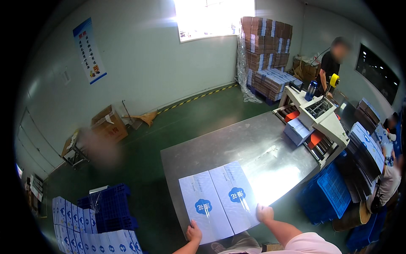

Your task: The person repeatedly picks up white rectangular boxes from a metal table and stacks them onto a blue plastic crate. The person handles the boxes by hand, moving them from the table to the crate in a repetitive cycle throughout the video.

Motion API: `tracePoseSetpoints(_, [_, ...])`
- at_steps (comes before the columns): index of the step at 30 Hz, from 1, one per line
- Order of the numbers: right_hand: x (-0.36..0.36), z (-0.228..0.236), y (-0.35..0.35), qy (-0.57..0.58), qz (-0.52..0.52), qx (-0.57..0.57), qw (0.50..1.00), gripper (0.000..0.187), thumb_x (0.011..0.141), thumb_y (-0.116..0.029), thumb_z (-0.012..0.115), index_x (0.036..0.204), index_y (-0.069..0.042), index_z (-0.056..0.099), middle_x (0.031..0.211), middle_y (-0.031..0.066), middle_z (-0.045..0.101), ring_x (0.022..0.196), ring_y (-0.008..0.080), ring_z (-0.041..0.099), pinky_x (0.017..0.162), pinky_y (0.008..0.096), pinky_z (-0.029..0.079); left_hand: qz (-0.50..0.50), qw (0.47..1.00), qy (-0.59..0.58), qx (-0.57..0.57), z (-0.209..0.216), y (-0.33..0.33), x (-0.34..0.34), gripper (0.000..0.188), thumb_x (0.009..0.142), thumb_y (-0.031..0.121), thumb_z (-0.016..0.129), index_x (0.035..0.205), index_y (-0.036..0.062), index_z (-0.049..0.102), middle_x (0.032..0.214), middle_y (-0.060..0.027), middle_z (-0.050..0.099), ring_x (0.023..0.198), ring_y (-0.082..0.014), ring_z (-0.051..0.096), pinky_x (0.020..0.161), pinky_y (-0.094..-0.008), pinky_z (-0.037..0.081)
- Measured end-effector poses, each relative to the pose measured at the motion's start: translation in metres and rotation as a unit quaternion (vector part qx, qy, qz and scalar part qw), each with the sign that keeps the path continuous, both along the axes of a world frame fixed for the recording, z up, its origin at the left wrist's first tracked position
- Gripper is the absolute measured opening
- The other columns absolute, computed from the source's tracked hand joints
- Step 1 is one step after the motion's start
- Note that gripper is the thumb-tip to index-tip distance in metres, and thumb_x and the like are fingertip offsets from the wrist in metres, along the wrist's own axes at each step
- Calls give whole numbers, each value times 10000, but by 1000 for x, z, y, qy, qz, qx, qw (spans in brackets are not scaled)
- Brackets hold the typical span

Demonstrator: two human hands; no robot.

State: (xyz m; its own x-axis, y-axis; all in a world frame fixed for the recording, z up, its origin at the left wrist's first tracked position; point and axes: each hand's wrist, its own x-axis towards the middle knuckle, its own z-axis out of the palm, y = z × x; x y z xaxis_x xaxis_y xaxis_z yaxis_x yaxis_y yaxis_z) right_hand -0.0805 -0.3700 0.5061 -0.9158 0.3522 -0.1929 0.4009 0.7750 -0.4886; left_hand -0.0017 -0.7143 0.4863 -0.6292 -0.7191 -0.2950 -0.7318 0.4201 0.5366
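Observation:
Two white cartons with blue cloud-shaped marks lie side by side at the near end of a metal table [220, 146]. On the outer side of the left carton [195, 192], near its front corner, is my left hand [194, 233], its fingers bent against the edge. My right hand [265, 213] presses on the outer side of the right carton [242, 205], fingers curled around the edge. Between them the pair is held together, with the long sides touching. The fingertips are partly hidden by the cartons.
A carton-sealing machine [315, 111] stands at the table's far end, with a white carton [298, 131] in it. Blue crates [325, 194] and stacked flat cardboard are at right. Lower left are a blue pallet [111, 207] and stacked cartons [76, 216]. A co-worker [332, 63] stands behind the machine.

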Motion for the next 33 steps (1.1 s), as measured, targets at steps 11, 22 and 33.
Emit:
tracePoseSetpoints(11, [-3, -14, 9, -31, 58, 11, 998, 554, 933, -461, 356, 817, -23, 675, 870, 258, 644, 851, 457, 599, 804, 517, 461, -4, 999, 13, 32, 4, 5, 6, 699, 956, 567, 315, 983, -59, 624, 1060, -290, 623, 1039, -450, 561, 918, -492, 421])
tracePoseSetpoints(22, [-9, 27, 9, -79, 125, -44, 988, 502, 939, -445, 371, 959, -5, 612, 921, 251, 654, 888, 434, 619, 822, 501, 471, -31, 999, -13, -24, 9, 8, -4, 660, 964, 536, 334, 925, -48, 640, 994, -299, 632, 991, -467, 571, 879, -520, 432])
tracePoseSetpoints(33, [-223, -10, 117, 110, 201, 19, 973, 563, 816, -246, 611, 1318, -82, 417, 1249, 199, 478, 1008, 403, 584, 814, 481, 509, -24, 992, -12, -126, 13, 23, -12, 573, 974, 468, 359, 889, -24, 641, 924, -275, 647, 886, -461, 594, 804, -534, 449])
